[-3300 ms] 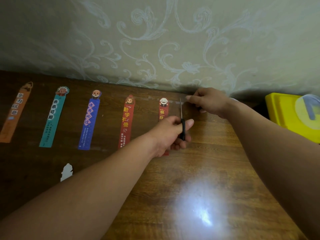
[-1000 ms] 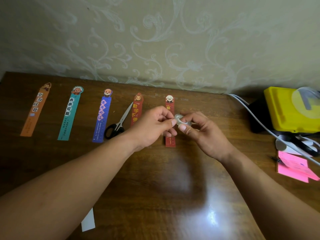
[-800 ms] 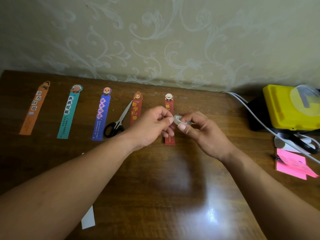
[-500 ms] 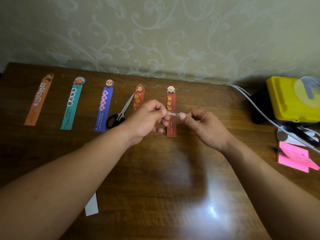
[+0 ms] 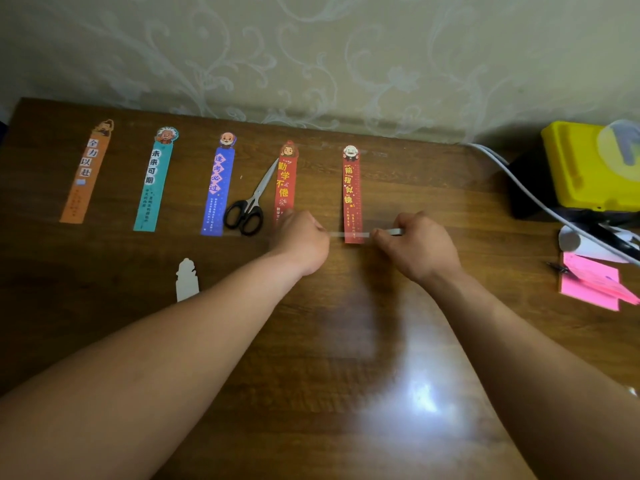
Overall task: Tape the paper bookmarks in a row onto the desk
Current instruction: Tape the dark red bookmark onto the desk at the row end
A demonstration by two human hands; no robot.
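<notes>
Five paper bookmarks are laid in a row along the far side of the wooden table (image 5: pixel 346 341): orange bookmark (image 5: pixel 86 173), teal bookmark (image 5: pixel 154 183), blue bookmark (image 5: pixel 218 188), red bookmark (image 5: pixel 286 181), and a second red bookmark (image 5: pixel 351 199) furthest right. A strip of clear tape (image 5: pixel 349 233) is stretched between both hands, just over the lower end of the second red bookmark. One tape end is pinched by the left hand (image 5: pixel 301 242); the other end, at a small tape roll (image 5: pixel 393 231), is gripped by the right hand (image 5: pixel 417 245). Whether the tape touches the bookmark cannot be told. Black-handled scissors (image 5: pixel 249 206) are lying between the blue and first red bookmarks. A white paper cutout (image 5: pixel 187 280) is seen nearer, left of the left forearm. A yellow box (image 5: pixel 581 171), white cable (image 5: pixel 526 188) and pink sticky notes (image 5: pixel 592 287) are kept at the right edge.
</notes>
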